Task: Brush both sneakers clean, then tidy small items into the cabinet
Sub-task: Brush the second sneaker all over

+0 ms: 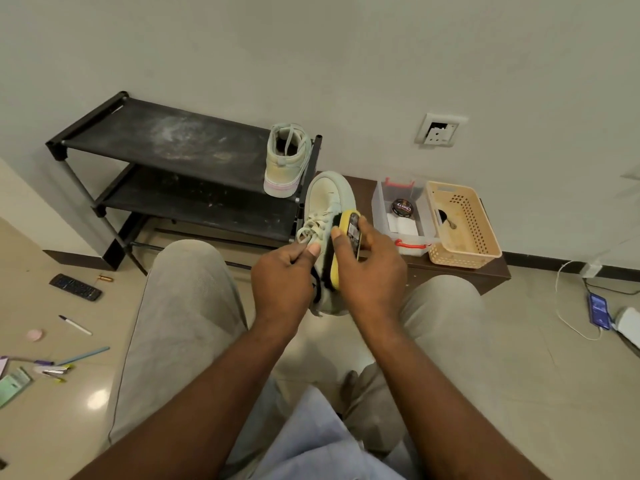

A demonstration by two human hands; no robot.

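My left hand (282, 271) grips a pale green sneaker (327, 199) by its laced upper, toe pointing away from me, held above my knees. My right hand (370, 268) is curled round a yellow shoe brush (348, 233) whose black bristles press against the sneaker's right side. The second sneaker (285, 164) stands upright on the right end of the top shelf of a black shoe rack (166, 140), heel toward me. Small items lie on the floor at the left: a remote (75, 287), a marker (74, 324), pens (83, 355) and a pink round thing (34, 335).
A low dark bench (491, 275) against the wall carries a clear box (381, 202) with a polish tin (401, 206) and a tan perforated basket (485, 233). A phone (598, 310) on a white cable lies on the floor at the right. A wall socket (440, 129) is above.
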